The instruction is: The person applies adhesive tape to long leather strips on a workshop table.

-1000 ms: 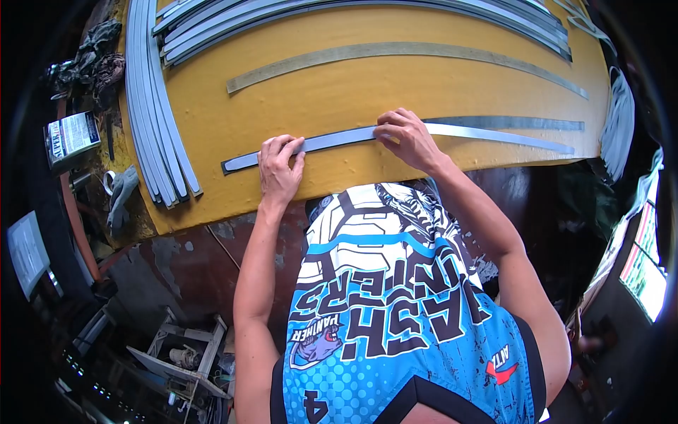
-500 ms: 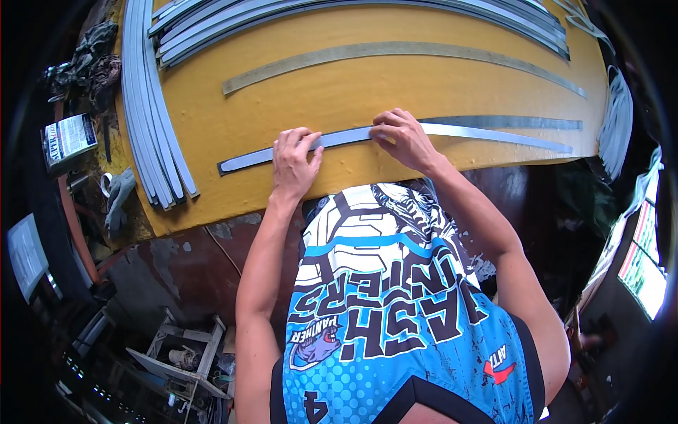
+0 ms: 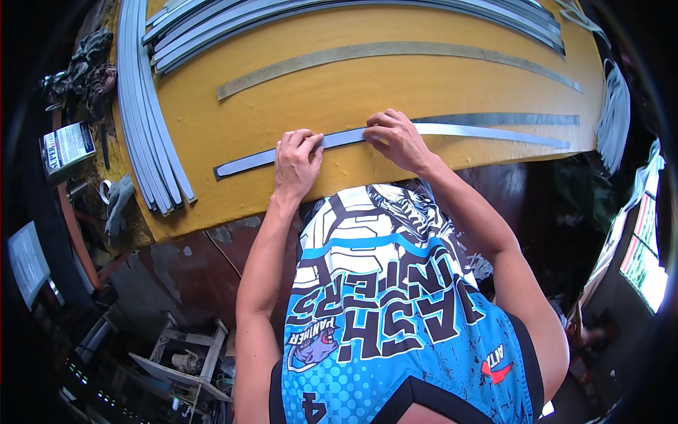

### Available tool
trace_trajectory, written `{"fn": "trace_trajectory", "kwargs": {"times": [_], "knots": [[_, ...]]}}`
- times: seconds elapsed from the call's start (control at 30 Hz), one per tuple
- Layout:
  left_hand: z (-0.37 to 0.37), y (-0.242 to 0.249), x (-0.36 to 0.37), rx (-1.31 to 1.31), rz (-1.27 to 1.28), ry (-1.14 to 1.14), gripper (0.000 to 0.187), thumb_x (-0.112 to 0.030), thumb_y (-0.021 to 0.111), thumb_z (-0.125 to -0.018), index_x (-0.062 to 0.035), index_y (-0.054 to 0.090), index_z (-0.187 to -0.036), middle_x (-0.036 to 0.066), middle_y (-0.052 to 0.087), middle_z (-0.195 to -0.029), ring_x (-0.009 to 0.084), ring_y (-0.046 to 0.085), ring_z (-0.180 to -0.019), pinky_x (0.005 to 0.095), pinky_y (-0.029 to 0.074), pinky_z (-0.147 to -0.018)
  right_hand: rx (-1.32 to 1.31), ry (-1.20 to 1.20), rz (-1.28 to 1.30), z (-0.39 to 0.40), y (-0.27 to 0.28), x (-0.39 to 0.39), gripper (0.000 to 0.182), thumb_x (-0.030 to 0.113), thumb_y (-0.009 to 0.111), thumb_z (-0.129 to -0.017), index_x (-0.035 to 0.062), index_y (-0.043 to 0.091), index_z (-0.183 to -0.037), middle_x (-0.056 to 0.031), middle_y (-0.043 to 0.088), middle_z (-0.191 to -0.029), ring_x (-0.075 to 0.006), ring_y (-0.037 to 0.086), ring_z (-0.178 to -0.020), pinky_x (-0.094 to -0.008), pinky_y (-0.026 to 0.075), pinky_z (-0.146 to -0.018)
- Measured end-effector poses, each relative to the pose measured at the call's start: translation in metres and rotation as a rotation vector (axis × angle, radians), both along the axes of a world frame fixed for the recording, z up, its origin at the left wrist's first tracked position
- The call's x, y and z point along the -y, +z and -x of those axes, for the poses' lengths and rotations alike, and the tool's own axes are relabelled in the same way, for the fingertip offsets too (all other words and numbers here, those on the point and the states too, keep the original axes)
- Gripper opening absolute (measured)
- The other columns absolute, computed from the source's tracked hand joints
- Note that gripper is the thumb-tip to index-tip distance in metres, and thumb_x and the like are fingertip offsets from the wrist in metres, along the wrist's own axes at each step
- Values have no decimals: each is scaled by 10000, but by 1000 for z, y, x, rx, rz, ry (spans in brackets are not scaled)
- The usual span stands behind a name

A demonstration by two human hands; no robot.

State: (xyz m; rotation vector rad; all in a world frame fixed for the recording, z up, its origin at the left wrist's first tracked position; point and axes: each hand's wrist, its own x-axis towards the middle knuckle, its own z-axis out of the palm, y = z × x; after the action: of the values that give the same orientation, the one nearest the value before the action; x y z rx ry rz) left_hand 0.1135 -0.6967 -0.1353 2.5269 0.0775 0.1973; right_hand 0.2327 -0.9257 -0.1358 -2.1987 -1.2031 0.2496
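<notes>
A long pale grey strip (image 3: 344, 138) lies over a dark strip (image 3: 508, 120) near the table's front edge. Their left ends are lined up, with a dark border showing around the pale one. To the right of my hands the two strips fan apart. My left hand (image 3: 298, 162) grips the layered strips left of their middle, its thumb and fingers bent at the edges. A short way to the right, my right hand (image 3: 399, 143) pinches the pale strip with curled fingers, just where the two layers separate. The fingertips' exact hold on the dark strip is partly hidden.
The yellow table (image 3: 282, 198) carries a brownish strip (image 3: 395, 49) farther back. Stacked grey strips (image 3: 353, 22) lie at the far side, more strips (image 3: 145, 106) along the left. A bundle (image 3: 613, 120) hangs off the right edge. A labelled can (image 3: 68, 148) stands at left.
My right hand has shifted slightly left along the strips, and the gap between my hands is a little smaller. The left hand keeps its place on the strips. The view has moved slightly.
</notes>
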Motion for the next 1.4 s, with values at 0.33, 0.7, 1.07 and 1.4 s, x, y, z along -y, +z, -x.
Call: {"fn": "trace_trajectory", "kwargs": {"times": [0.33, 0.7, 1.07, 1.4], "knots": [[-19, -1, 40, 26, 63, -40, 247, -155, 724, -803, -42, 716, -1023, 93, 633, -991, 261, 580, -953, 383, 460, -856, 33, -12, -15, 2, -1, -1, 139, 93, 726, -759, 103, 700, -895, -9, 637, -999, -207, 572, -961, -354, 444, -830], [-25, -9, 49, 75, 88, -6, 200, -122, 740, -784, -42, 721, -965, 101, 628, -938, 283, 594, -893, 387, 492, -801, -13, -90, -60, -20, 7, 47, 167, 98, 774, -763, 119, 678, -898, -77, 594, -1030, -272, 626, -867, -376, 528, -737], [-26, -6, 50, 51, 67, -2, 189, -87, 739, -772, -56, 725, -958, 104, 619, -948, 278, 592, -894, 385, 493, -789, -18, -15, -31, -46, 15, 95, 141, 88, 742, -772, 115, 667, -887, -34, 619, -997, -246, 602, -920, -379, 483, -798], [-25, -3, 53, 16, 36, 19, 244, -84, 726, -778, -97, 741, -1021, 97, 598, -943, 257, 567, -855, 374, 476, -784, 81, 20, 10, -48, 7, 97, 114, 122, 730, -815, 92, 694, -919, -29, 658, -1001, -223, 600, -952, -370, 459, -840]]}}
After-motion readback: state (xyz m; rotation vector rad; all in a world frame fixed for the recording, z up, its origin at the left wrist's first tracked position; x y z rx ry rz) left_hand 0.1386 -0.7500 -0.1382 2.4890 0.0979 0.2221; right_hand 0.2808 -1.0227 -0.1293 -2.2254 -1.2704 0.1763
